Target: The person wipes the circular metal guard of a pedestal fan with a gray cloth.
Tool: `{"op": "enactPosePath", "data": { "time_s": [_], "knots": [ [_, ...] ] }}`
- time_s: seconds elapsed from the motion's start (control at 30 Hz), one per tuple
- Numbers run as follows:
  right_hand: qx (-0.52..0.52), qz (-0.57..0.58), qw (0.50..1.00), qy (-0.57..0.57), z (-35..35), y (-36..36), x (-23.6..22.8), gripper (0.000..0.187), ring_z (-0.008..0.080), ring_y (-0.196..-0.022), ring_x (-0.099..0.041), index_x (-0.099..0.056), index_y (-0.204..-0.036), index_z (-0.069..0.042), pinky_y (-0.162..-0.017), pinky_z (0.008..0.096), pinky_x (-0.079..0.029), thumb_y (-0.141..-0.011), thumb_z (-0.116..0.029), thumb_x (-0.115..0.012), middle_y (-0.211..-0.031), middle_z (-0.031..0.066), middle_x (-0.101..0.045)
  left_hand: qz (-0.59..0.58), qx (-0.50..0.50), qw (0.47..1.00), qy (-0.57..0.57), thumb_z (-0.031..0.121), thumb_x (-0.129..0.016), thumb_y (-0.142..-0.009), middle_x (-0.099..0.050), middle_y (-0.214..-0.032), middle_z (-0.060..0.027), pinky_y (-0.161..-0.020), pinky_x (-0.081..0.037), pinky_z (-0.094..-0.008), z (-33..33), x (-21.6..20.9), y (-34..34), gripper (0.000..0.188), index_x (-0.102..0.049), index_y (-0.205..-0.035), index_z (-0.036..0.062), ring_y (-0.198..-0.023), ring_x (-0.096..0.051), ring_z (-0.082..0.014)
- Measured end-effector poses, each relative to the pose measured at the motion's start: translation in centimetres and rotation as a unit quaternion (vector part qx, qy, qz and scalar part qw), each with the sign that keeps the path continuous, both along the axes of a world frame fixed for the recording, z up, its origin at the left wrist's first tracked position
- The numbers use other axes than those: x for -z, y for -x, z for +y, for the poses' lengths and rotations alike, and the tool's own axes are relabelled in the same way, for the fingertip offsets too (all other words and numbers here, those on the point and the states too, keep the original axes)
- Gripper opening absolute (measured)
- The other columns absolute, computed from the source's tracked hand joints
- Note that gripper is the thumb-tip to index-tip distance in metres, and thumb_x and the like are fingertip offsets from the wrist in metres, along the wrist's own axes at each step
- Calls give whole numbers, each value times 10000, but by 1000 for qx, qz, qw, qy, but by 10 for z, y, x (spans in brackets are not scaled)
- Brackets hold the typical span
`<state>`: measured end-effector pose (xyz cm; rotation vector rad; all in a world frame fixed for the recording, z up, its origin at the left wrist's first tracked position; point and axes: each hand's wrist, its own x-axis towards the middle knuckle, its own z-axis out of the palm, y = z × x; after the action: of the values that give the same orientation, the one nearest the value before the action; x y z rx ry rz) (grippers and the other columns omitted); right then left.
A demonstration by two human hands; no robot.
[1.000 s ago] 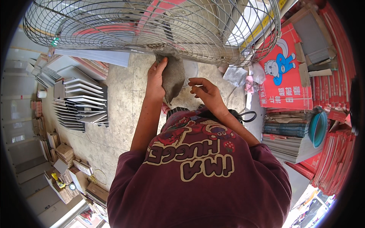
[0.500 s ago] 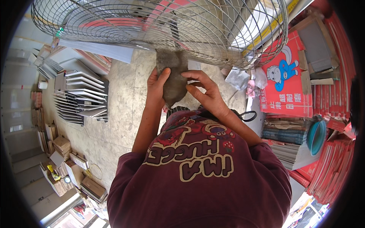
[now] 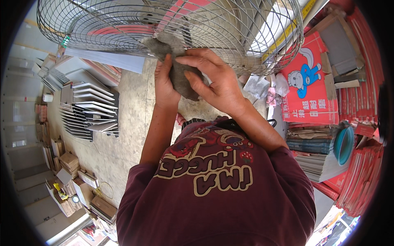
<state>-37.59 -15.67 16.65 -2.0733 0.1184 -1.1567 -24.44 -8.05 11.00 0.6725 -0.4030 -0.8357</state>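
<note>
A dirty grey-brown rag (image 3: 183,82) is bunched up in front of my chest, its folded top end close to the wire guard of a large fan (image 3: 111,43). My left hand (image 3: 166,88) grips the rag from its left side, thumb lying across the front. On the right side my right hand (image 3: 219,80) is curled over the cloth, with thumb and fingers pressing on it. Whether the rag touches the wire I cannot tell. Red fan blades (image 3: 184,10) show through the guard.
Tile sample racks (image 3: 92,108) stand on the concrete floor (image 3: 131,119) at left. Cardboard boxes (image 3: 69,162) lie at lower left. On the right are a red printed box (image 3: 310,82), stacked red cartons (image 3: 357,184) and a teal basin (image 3: 344,145).
The rag has risen slightly and gone from hanging fairly flat to bunched and folded. My right hand has moved up and left, closing over it.
</note>
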Motion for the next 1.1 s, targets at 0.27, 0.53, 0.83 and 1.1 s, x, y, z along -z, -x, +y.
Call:
{"op": "enactPosePath", "data": {
  "time_s": [0.27,0.53,0.83,1.1],
  "knots": [
    [32,20,990,-138,3,32,26,314,245,-899,-598,-595,-1096,-46,-735,293,-499,-788,16,-572,-1055,125,-559,33,63,994,-78,136,-560,-894,-639,-937,-38,-715,-499,-248,-14,9,24,149,-597,-1019,63,-827,-615,-127],
    [37,93,942,-319,11,54,52,347,170,-876,-580,-578,-1146,-52,-712,263,-498,-802,-11,-589,-1076,96,-531,43,119,977,-170,162,-564,-896,-635,-948,-69,-702,-495,-250,-9,35,43,208,-579,-1048,22,-821,-615,-137],
    [-35,122,932,-338,18,46,66,328,178,-884,-580,-573,-1150,-74,-708,271,-500,-823,-56,-595,-1074,92,-532,61,71,975,-203,150,-515,-908,-622,-1004,-90,-772,-509,-291,22,53,40,252,-533,-1123,19,-901,-614,-180],
    [-81,41,993,-69,21,18,12,338,297,-893,-584,-594,-1111,-107,-723,348,-497,-778,-46,-583,-1060,131,-542,-40,-10,998,-43,187,-434,-948,-584,-1101,-93,-851,-476,-318,42,17,23,295,-495,-1184,22,-988,-581,-185]
  ]
}}
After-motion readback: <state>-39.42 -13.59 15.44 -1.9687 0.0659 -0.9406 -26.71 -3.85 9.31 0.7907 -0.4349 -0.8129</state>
